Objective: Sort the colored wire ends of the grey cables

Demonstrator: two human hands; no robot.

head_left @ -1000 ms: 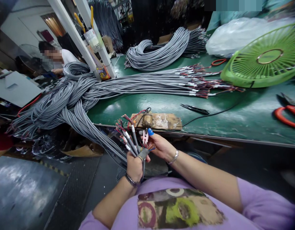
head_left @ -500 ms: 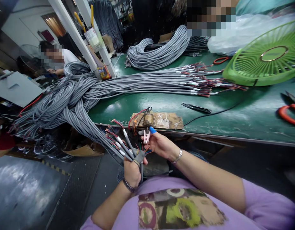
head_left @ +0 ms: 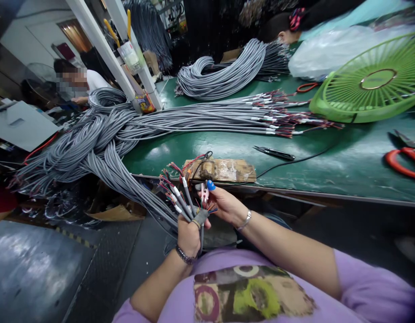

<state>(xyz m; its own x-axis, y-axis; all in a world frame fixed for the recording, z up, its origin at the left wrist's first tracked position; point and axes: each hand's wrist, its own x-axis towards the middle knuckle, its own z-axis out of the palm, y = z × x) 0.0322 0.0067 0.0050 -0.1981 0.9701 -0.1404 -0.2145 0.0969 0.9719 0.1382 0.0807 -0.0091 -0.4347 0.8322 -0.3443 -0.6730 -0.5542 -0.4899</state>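
My left hand (head_left: 190, 231) is closed around several grey cables (head_left: 185, 206) with white bands and bare coloured wire ends. A grey cover is on its thumb. My right hand (head_left: 221, 202), with a blue cover on a fingertip, pinches a small pink clip-like tool (head_left: 204, 194) right beside the fanned thin wires (head_left: 210, 207) at my left thumb. Behind the hands, at the table's edge, lies a wooden block (head_left: 232, 170) with a red and a black lead.
The green table (head_left: 194, 146) carries long grey cable bundles (head_left: 194, 119), a coiled bundle (head_left: 224, 74), black snips (head_left: 274, 153), red-handled scissors (head_left: 404, 162) and a green fan (head_left: 376, 80). One person sits at the far left; another leans at the back right.
My left hand and its cables have moved slightly right and up. My right hand has shifted slightly left, closer to the wires. The person at the back right has bent lower.
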